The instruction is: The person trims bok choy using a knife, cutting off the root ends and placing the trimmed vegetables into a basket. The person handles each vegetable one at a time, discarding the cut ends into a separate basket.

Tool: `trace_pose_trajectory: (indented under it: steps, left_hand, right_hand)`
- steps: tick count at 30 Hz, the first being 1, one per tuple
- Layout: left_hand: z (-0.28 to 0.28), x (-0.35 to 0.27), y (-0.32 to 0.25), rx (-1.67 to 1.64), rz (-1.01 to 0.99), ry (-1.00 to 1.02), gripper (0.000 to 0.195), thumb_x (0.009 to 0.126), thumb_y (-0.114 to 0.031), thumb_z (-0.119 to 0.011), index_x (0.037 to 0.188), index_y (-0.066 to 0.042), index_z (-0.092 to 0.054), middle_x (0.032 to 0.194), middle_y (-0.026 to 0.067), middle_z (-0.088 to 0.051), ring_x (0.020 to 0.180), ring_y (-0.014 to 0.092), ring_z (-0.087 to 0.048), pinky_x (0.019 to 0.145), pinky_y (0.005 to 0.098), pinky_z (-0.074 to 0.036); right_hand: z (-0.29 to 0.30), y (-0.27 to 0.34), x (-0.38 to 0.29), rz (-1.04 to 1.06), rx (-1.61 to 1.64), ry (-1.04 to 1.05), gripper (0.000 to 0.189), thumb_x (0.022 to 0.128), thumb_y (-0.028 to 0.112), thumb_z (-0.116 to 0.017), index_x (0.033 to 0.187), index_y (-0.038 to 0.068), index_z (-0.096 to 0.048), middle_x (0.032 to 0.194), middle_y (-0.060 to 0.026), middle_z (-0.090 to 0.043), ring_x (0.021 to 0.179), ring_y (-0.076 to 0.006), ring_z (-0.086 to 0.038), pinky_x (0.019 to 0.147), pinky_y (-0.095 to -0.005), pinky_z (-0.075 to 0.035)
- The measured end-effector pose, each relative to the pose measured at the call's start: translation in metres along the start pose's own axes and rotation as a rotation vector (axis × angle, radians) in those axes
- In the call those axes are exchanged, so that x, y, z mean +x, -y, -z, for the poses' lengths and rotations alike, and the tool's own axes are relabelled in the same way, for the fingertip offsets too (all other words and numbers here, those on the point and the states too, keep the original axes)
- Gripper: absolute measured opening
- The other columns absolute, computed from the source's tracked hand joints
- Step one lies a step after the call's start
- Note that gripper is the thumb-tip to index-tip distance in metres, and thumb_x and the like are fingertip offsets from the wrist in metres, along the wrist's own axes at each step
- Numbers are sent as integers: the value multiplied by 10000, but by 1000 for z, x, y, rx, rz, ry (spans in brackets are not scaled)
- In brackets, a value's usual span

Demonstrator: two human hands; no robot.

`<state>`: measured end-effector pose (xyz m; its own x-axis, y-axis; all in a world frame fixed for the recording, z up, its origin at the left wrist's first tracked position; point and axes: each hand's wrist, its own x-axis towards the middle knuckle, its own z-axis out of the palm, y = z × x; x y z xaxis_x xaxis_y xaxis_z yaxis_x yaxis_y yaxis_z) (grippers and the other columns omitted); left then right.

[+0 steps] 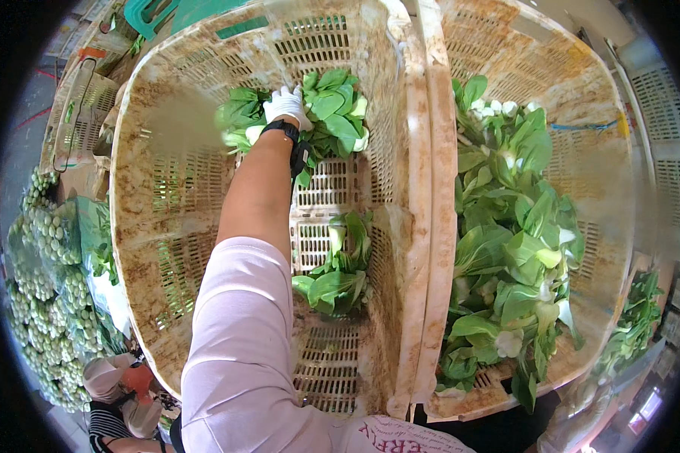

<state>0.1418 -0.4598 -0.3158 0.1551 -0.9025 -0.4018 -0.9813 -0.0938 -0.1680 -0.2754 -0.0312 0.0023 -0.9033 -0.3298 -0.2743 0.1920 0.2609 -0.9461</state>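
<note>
My left hand (286, 106), in a white glove with a black watch at the wrist, reaches to the far end of a stained plastic crate (170, 127). It touches leafy bok choy (337, 113) there, between leaves on both sides. How far the fingers close, and on what, is hidden by the hand and leaves. Nearer to me, a smaller bunch of bok choy (335, 289) lies on the slotted crate floor. A second crate (595, 164) stands against the first on the right, with a long heap of bok choy (510, 243) inside. My right hand is not in view.
Bagged round green produce (45, 266) lies outside at the left. Another person's leg (105, 376) shows at the lower left. Further crates (85, 113) stand at the upper left, near a green plastic item (147, 17). More leafy greens (637, 306) lie beyond the right crate.
</note>
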Motion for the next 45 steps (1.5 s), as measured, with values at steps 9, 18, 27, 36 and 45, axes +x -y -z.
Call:
trace_pose_trajectory:
  steps: [9,18,27,36,45]
  left_hand:
    - [-24,-107,39,98,-446,52,739,635,-439,-769,1272,-135,-549,1260,186,-557,1211,327,-504,1020,493,-359]
    - [107,-303,81,-2133,-367,948,718,874,-565,-549,1339,-31,-431,1265,263,-543,1116,415,-575,929,557,-480]
    - [174,-498,-11,-1898,-645,517,839,809,-601,-657,1405,-86,-368,1351,124,-484,1259,255,-462,1023,440,-417]
    - [140,-577,-35,-1891,-743,547,663,855,-416,-687,1359,-54,-456,1327,84,-522,1209,219,-491,1002,362,-387]
    - [97,-585,-96,-2121,-507,299,433,873,-201,-705,1240,-40,-540,1171,79,-617,1048,188,-600,891,368,-481]
  right_hand:
    - [28,-16,6,70,230,338,255,972,289,-507,1068,53,-499,579,64,-343,436,-35,-288,380,-176,-220]
    - [13,8,-63,-6,-128,692,175,922,241,-585,976,76,-558,648,53,-464,517,-25,-423,414,-161,-315]
    - [-4,-2,-128,593,-62,1157,704,717,197,-827,1269,-18,-447,1182,-136,-570,1039,-202,-575,898,-302,-461]
    - [28,4,-91,180,116,1234,379,837,83,-692,1149,31,-484,930,-12,-570,770,-75,-554,658,-215,-473]
    - [29,-21,-77,789,-89,901,260,817,179,-736,938,28,-563,657,-47,-546,564,-157,-501,563,-298,-438]
